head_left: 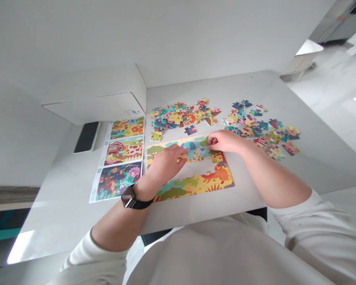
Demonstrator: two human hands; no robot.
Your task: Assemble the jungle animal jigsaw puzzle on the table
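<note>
A partly assembled jigsaw puzzle (195, 180) with animals on a yellow ground lies on the white table (284, 91) in front of me. My left hand (166, 162), with a black watch on its wrist, rests on the puzzle's left half, fingers curled and pressing at a piece near the blue elephant. My right hand (224, 141) is at the puzzle's upper right edge, fingers pinched together on a puzzle piece there. The middle of the puzzle shows a bare white gap.
Two heaps of loose pieces lie beyond the puzzle, one in the middle (180, 114) and one to the right (259, 126). A reference sheet (120, 158) with three pictures, a black phone (87, 136) and a white box (101, 93) sit at the left.
</note>
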